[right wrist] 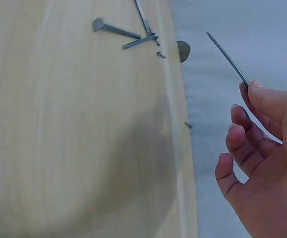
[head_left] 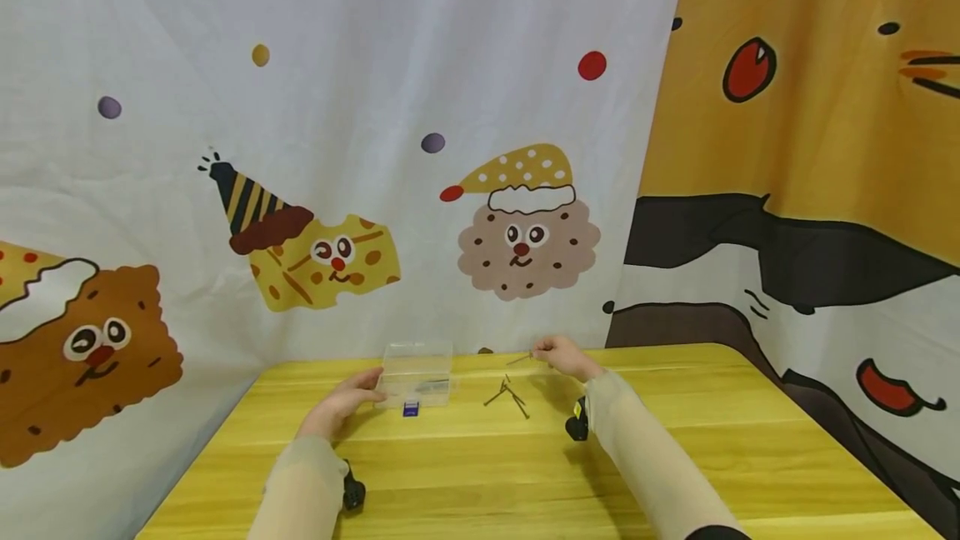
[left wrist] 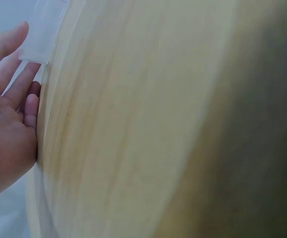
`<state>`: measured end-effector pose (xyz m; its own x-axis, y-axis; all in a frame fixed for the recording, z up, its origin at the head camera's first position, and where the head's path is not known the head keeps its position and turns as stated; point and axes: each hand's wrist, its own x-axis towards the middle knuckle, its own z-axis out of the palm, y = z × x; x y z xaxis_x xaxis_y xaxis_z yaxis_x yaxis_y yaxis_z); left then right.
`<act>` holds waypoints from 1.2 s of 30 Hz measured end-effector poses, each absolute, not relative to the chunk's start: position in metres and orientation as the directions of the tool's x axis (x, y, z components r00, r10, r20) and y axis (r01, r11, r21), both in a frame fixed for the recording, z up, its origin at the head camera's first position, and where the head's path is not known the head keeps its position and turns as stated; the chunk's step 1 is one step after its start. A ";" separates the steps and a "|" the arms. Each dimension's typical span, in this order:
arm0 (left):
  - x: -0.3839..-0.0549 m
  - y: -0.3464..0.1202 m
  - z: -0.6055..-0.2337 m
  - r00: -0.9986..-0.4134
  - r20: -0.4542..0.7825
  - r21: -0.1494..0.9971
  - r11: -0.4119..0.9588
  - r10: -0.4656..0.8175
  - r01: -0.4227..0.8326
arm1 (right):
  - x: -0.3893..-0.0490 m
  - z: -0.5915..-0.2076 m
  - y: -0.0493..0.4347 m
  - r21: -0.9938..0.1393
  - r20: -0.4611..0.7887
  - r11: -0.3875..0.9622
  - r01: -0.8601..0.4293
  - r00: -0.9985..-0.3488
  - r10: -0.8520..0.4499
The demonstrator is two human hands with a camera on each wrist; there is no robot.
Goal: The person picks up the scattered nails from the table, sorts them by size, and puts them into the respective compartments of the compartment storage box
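Note:
A clear plastic box (head_left: 414, 367) with its lid raised stands at the far side of the table, some thin grey pieces visible inside. My left hand (head_left: 347, 399) holds the box's left end, thumb at the front corner and fingers farther back; in the left wrist view the fingertips (left wrist: 31, 69) pass behind it. Thumb and forefinger of my right hand (head_left: 564, 357) pinch a long thin nail (right wrist: 227, 58), its point sticking out leftward above the table. Several loose nails (right wrist: 121, 31) lie crossed in a small pile between the hands.
A blue-purple latch (head_left: 411, 409) is at the front of the box. Small dark pieces (right wrist: 188, 125) lie near the far edge of the wooden table (head_left: 465, 473). Close behind it hangs a printed curtain (head_left: 345, 40).

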<state>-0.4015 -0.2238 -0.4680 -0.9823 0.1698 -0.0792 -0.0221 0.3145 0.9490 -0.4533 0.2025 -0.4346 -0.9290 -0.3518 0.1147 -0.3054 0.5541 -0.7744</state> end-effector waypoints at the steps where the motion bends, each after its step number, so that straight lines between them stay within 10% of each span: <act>1: -0.401 -0.224 -0.468 -0.982 -0.078 0.950 0.311 0.170 -0.022 | -0.454 -0.433 0.201 -0.774 0.118 0.554 -0.309 -0.928 -0.352; 36: -0.398 -0.221 -0.468 -0.988 -0.064 0.953 0.302 0.141 -0.018 | -0.467 -0.416 0.149 -0.811 0.157 0.475 -0.341 -0.910 -0.385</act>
<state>-0.3981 -0.2214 -0.4683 -0.9879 0.1412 -0.0637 -0.0183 0.3016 0.9533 -0.4670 0.1488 -0.4157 -0.9096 -0.3847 0.1571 -0.3411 0.4752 -0.8111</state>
